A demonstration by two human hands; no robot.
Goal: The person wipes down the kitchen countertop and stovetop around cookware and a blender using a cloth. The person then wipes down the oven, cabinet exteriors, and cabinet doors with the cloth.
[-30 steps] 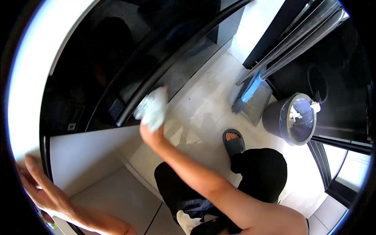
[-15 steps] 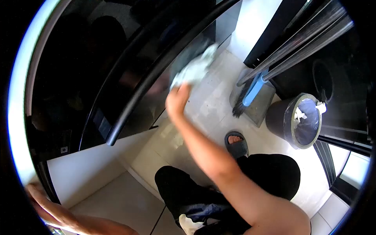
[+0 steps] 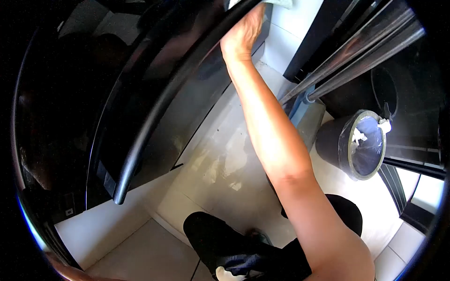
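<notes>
My right hand (image 3: pixel 244 33) reaches to the top of the view, beside the far end of the long black handle (image 3: pixel 164 100) on the glossy black appliance front (image 3: pixel 187 112). Its fingers are wrapped on a pale green cloth (image 3: pixel 280 3), of which only an edge shows above the hand. Part of the hand lies behind the handle. Of my left arm, only a strip near the wrist shows at the bottom left edge; the fingers of my left hand are out of sight.
A bin (image 3: pixel 335 143) with a liner and white scraps stands on the right. Beside it, a blue broom (image 3: pixel 302 110) and a grey dustpan (image 3: pixel 313 122) with long metal poles (image 3: pixel 356 63) lean over the tiled floor (image 3: pixel 211 159). My knees are below.
My right hand has moved with the cloth from the near end of the handle up to its far end. My left hand has slipped down out of view at the bottom left.
</notes>
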